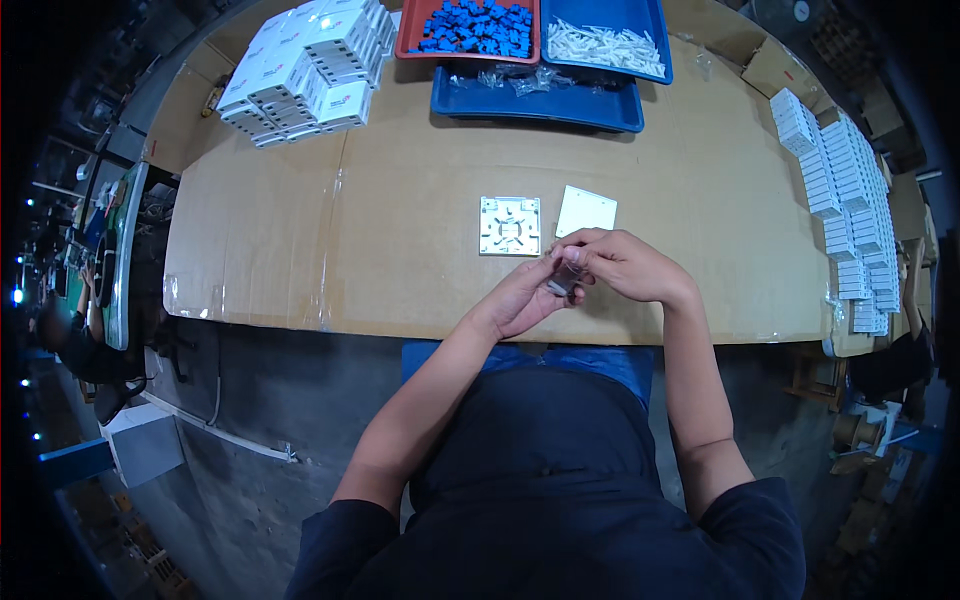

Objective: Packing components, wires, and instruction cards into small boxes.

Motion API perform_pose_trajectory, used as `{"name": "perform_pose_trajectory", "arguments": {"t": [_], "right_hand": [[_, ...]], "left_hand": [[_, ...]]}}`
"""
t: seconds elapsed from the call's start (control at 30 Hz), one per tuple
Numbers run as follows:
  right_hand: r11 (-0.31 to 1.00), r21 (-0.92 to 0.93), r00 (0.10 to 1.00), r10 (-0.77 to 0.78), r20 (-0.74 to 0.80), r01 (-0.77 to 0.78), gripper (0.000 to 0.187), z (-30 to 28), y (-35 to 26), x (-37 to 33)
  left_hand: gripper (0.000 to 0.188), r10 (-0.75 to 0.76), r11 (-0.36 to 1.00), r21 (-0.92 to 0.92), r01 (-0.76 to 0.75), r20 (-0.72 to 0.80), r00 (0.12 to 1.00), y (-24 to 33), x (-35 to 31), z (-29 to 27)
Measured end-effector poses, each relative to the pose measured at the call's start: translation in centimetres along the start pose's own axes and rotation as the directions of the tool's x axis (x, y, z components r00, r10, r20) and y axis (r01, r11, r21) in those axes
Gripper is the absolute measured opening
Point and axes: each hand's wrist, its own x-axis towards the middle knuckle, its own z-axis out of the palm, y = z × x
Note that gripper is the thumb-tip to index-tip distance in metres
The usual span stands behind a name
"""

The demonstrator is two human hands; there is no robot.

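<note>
Over the near part of the table, my left hand is curled around a small clear plastic bag. Something dark or greyish shows through the bag, too small to make out. From the other side, my right hand pinches the bag's upper end, the fingers of both hands meeting there. Just beyond my left hand lies a square white plastic tray with its open face and clips upward. To its right, partly behind my right hand, is a flat white cover plate.
Stacked white boxes stand at the far left. At the back are a red bin of blue pieces, a blue bin of white sticks and a blue tray with clear bags. White units line the right edge of the cardboard-covered table.
</note>
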Motion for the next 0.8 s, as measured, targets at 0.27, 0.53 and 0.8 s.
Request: {"name": "perform_pose_trajectory", "arguments": {"t": [0.27, 0.53, 0.8], "right_hand": [[0.997, -0.072, 0.999, 0.029, 0.029, -0.027, 0.041, 0.6, 0.0, 0.1], [0.991, -0.120, 0.997, 0.058, 0.043, -0.052, 0.046, 1.4, 1.2, 0.7], [0.994, -0.045, 0.990, -0.100, -0.098, 0.096, 0.036, -3.7, 2.1, 0.5]], "left_hand": [[0.039, 0.022, 0.999, 0.047, -0.020, -0.036, 0.999, -0.1, -0.1, 0.0], [0.037, -0.024, 0.996, 0.089, 0.024, -0.001, 1.000, -0.2, 0.1, 0.0], [0.048, -0.072, 0.997, -0.001, 0.072, -0.023, 0.997, -0.2, 0.1, 0.1]]}}
